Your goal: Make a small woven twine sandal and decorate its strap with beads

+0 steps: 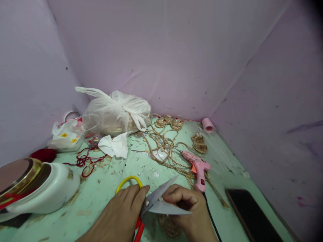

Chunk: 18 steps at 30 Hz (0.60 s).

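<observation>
My left hand is closed on a pair of scissors with one yellow and one red handle loop. The blades are spread apart and point right, toward my right hand. My right hand is closed, its thumb and finger pinched close to the blades. A tiny whitish bit shows between the blades by those fingertips; what the fingers hold is mostly hidden. Below the lower blade is a coil of jute cord, partly covered by my right hand; I cannot tell whether the hand touches it.
A pink glue gun lies beyond my right hand, a phone farther right. Loose jute cord and small jute pieces lie behind. Leftward are a white container, red yarn, tissue and plastic bag.
</observation>
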{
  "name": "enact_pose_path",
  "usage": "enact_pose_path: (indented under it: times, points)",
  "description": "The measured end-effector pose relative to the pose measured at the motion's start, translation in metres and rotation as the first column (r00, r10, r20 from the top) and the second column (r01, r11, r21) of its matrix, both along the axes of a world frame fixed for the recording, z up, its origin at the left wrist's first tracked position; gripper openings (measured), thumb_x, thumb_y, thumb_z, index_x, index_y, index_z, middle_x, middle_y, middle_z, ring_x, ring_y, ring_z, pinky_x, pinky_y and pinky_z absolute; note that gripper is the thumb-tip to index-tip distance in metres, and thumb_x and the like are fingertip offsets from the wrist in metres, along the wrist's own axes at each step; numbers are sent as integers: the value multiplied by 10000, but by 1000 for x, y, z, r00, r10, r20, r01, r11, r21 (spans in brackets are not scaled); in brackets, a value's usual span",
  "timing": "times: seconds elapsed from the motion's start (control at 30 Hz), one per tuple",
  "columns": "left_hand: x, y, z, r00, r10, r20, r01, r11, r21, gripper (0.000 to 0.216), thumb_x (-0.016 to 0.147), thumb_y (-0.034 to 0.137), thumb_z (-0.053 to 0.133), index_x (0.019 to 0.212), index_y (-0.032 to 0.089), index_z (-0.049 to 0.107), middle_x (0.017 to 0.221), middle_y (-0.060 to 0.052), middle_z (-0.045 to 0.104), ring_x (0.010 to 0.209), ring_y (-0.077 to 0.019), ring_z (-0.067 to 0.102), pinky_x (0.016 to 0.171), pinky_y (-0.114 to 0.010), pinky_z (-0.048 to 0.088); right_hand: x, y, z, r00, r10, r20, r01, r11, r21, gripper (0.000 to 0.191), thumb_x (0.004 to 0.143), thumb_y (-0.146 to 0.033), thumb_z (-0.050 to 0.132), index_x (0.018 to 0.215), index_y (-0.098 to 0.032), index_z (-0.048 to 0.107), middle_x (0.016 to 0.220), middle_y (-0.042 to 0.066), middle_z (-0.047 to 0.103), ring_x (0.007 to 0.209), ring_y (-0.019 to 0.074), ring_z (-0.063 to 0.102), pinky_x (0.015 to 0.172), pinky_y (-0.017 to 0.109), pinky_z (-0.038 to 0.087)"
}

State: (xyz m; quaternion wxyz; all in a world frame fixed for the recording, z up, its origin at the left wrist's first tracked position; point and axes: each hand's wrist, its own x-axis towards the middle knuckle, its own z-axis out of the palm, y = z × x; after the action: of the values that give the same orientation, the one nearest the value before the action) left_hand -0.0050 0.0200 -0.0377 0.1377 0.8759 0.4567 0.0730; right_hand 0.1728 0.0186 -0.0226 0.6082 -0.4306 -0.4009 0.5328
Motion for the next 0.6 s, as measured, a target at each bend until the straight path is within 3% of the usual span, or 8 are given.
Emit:
enact_pose_path:
  times: [0.27, 0.6]
  points:
    - [0, -2, -3, 1000, -24, 2, 23, 995, 97, 611, 661, 39, 401, 1259, 163, 428, 1159, -119, 576, 1001, -232, 537, 869, -339, 428, 2, -1, -3, 998, 30, 56, -35, 995, 90, 197, 464, -23, 728, 521, -210, 707, 548, 37, 670, 505, 157, 600, 485, 240, 479]
    - [4, -11, -2, 999, 32, -15, -28, 983, 183, 576, 676, 2, 379, 1223, 163, 463, 1130, -112, 603, 988, -219, 559, 847, -308, 452, 0, -4, -2, 998, 34, 44, -38, 996, 80, 349, 434, 76, 581, 513, -238, 710, 549, -13, 669, 507, 113, 598, 496, 175, 449]
